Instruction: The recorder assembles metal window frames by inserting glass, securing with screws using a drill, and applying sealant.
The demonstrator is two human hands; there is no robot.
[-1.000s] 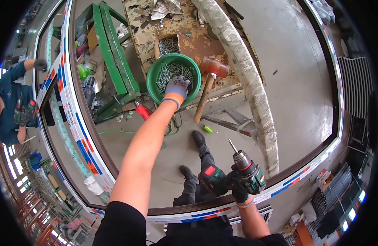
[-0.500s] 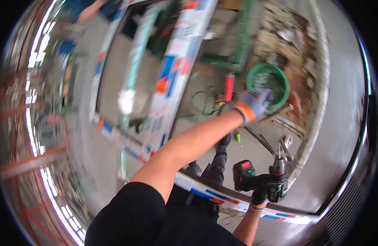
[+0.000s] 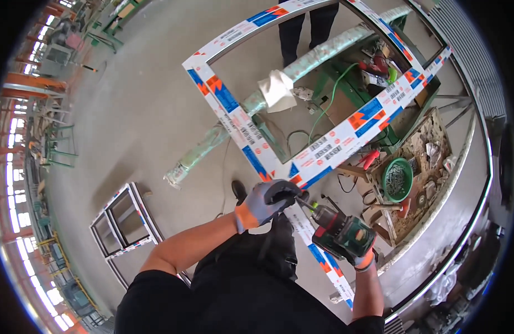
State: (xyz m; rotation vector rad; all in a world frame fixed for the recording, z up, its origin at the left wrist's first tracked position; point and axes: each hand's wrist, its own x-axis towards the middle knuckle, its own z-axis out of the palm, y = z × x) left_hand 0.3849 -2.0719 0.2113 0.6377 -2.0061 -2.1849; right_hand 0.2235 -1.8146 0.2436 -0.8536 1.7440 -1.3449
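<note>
My right hand, in a dark glove with an orange cuff, grips a dark green cordless drill. The drill's bit points up and left toward the left hand. My left hand, in a grey glove with an orange cuff, has its fingers pinched together at the tip of the bit; whatever lies between them is too small to make out. Just beyond both hands is the corner of a window frame wrapped in white, blue and orange printed film. A bar with the same film runs below the drill.
A green bowl of screws stands on a cluttered wooden tray at the right, near a red-handled tool. A wrapped green beam passes beneath the frame. Smaller frames stand at left. Another person's legs show beyond.
My left hand has left the green bowl and come to the drill's tip, its fingers closed. The drill has been raised and turned toward the frame corner. My view has swung round.
</note>
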